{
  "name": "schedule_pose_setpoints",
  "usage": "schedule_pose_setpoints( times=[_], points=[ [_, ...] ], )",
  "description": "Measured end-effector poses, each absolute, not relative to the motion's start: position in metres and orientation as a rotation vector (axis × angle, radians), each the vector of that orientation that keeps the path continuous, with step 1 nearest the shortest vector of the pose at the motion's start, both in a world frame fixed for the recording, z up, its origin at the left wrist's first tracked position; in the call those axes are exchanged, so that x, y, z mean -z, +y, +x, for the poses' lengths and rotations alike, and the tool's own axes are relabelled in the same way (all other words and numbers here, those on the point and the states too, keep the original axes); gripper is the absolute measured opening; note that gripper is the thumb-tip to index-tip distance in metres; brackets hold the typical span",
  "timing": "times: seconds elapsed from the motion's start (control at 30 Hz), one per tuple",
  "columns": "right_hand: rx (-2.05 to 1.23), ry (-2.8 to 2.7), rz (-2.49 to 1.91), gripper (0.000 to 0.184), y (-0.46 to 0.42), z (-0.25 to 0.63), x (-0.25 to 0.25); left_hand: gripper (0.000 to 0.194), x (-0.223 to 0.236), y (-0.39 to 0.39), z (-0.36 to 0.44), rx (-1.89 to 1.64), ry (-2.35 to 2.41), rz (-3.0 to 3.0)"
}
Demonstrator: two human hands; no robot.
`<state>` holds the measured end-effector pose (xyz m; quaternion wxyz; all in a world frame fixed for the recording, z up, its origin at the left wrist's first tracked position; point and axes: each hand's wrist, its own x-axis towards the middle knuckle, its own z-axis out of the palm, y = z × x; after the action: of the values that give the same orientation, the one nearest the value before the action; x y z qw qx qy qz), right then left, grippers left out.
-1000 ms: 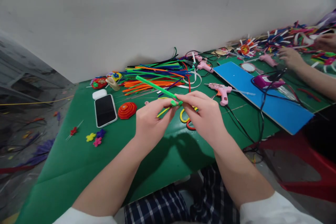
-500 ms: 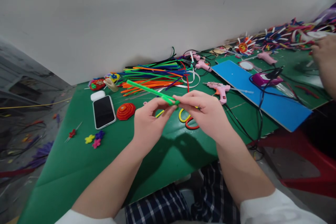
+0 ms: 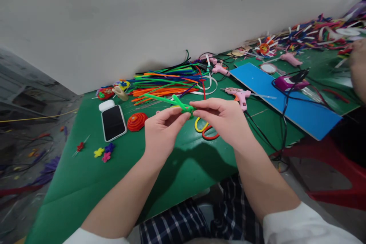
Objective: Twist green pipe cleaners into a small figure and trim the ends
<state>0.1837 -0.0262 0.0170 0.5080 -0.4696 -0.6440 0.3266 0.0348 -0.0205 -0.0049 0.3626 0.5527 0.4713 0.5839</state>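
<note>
Both of my hands are raised over the green table [image 3: 85,183] and pinch the same green pipe cleaner [image 3: 166,100]. My left hand [image 3: 161,131] grips it from the left with thumb and forefinger. From the right, my right hand [image 3: 221,120] pinches its bent, twisted end. The long part of the pipe cleaner sticks out to the upper left, with a short end forking upward. Under my right hand lie yellow and red loops [image 3: 207,131].
A heap of coloured pipe cleaners [image 3: 168,78] lies by the wall. A phone [image 3: 113,122], a white case [image 3: 106,105], an orange coil [image 3: 137,121] and small flowers [image 3: 103,152] sit at left. Pink glue guns [image 3: 238,94], cables and a blue board [image 3: 288,101] are at right. Another person's hand [image 3: 358,66] works at far right.
The end of the green pipe cleaner has been bent and twisted into a fork between my fingers. Its long part has swung lower. The other person's hands have moved away to the right.
</note>
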Motion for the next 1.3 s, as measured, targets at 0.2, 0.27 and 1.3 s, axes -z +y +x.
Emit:
schedule_pose_setpoints(
  times=[0.2,0.27,1.3],
  points=[
    [-0.748,-1.556,-1.162,0.013,-0.027,0.181,-0.018,0.018,-0.001,-0.024,0.038,-1.52,1.164,1.45],
    [-0.7,-1.586,-1.169,0.012,-0.027,0.181,-0.018,0.02,-0.002,-0.025,0.04,-1.505,1.156,1.436],
    [-0.701,-1.571,-1.123,0.011,-0.026,0.177,-0.014,0.02,-0.004,-0.016,0.031,-1.275,1.081,1.335]
  ],
)
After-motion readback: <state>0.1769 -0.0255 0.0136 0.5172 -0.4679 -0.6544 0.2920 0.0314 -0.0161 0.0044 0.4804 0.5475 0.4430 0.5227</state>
